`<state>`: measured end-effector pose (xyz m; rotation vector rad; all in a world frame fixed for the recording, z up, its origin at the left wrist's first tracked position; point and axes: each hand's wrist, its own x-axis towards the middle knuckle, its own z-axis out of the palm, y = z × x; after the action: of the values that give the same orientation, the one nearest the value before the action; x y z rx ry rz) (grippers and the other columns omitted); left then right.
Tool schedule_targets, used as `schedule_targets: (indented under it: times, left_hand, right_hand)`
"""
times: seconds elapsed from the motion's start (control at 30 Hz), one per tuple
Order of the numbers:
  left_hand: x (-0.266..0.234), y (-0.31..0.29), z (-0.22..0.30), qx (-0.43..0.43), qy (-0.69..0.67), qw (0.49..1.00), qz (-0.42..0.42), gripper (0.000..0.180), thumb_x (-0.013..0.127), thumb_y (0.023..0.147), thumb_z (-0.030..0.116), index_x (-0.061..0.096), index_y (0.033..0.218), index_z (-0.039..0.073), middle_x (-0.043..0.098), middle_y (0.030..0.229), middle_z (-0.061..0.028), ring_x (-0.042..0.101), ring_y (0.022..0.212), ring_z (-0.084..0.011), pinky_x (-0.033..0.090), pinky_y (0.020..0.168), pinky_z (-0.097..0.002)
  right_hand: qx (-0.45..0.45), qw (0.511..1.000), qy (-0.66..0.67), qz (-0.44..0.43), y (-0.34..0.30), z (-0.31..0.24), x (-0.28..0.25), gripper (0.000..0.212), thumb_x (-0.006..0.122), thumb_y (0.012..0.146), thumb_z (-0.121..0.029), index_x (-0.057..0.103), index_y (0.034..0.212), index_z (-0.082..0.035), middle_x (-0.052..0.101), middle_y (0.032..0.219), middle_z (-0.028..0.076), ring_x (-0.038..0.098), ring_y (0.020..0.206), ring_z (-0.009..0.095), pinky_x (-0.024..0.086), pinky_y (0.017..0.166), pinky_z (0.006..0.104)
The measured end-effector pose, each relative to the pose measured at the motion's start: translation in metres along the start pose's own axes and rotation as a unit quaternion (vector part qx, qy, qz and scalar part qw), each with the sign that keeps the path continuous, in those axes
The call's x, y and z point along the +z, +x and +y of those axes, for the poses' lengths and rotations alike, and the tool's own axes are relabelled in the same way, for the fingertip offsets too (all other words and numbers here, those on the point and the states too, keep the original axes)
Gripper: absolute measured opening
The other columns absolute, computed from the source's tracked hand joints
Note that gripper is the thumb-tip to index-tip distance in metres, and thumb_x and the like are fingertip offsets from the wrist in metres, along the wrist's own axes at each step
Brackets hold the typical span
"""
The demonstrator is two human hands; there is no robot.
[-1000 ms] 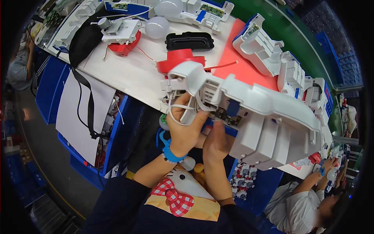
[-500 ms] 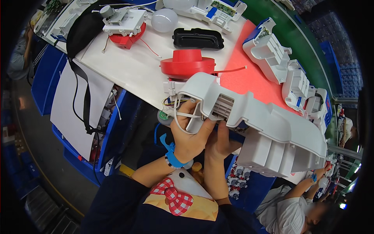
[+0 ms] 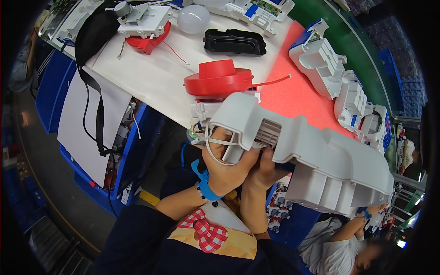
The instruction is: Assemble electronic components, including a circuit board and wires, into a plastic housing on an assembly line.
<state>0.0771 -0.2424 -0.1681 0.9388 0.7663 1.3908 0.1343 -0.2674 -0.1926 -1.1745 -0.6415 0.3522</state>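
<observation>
A large white plastic housing [image 3: 330,149] with a slotted vent and curved ends is held tilted over the table's near edge. My left hand [image 3: 231,172], with a blue strap round the wrist, grips its left end beside a loop of white cable. My right hand [image 3: 262,172] is closed on the housing's underside near the vent, thumb up; its other fingers are mostly hidden. Just beyond the housing sits a red round part [image 3: 220,80] with a raised hub and a red wire, on a white bracket. Thin coloured wires and a small green round board [image 3: 194,134] show by my left fingers.
A black tray-shaped part [image 3: 234,42], a white globe [image 3: 193,19] and a white unit on a red base [image 3: 146,27] lie on the table [image 3: 151,82]. Several white housings [image 3: 321,59] line the right. Blue bins [image 3: 133,158] stand left; another person [image 3: 334,243] works at lower right.
The housing has shifted slightly right and down in my hands. The red round part beyond it has tilted a little and moved slightly left. Both hands keep their grip.
</observation>
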Motion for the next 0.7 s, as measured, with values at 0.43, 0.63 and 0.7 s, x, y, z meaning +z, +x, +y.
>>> schedule_targets:
  times: [0.43,0.63,0.7]
  left_hand:
    - [0.006,0.001,0.006,0.011,-0.011,1.000,0.012,0.035,0.061,0.067,-0.002,0.048,0.099,-0.005,0.057,0.089,-0.0088,0.054,0.080,-0.0105,0.043,0.069,-0.0230]
    - [0.003,0.021,0.016,-0.044,0.024,0.997,-0.055,0.037,0.058,0.068,-0.003,0.046,0.103,-0.005,0.056,0.092,-0.0081,0.052,0.081,-0.0093,0.044,0.070,-0.0219]
    - [-0.002,0.022,0.021,-0.062,0.039,0.995,-0.069,0.037,0.058,0.069,-0.003,0.046,0.103,-0.005,0.056,0.091,-0.0079,0.052,0.080,-0.0093,0.043,0.070,-0.0217]
  right_hand:
    - [0.026,0.998,0.044,0.021,0.003,-0.016,0.011,0.038,0.062,0.069,-0.006,0.047,0.104,0.001,0.053,0.100,0.012,0.053,0.092,0.021,0.043,0.078,0.0322]
    - [0.216,0.965,0.148,0.005,-0.007,-0.032,-0.003,0.051,0.055,0.074,-0.007,0.034,0.120,-0.003,0.043,0.117,0.009,0.043,0.106,0.023,0.034,0.091,0.0380]
    - [0.051,0.978,0.173,-0.104,-0.014,-0.027,-0.024,0.061,0.061,0.070,-0.015,0.032,0.123,-0.005,0.038,0.122,0.008,0.036,0.113,0.025,0.025,0.098,0.0402]
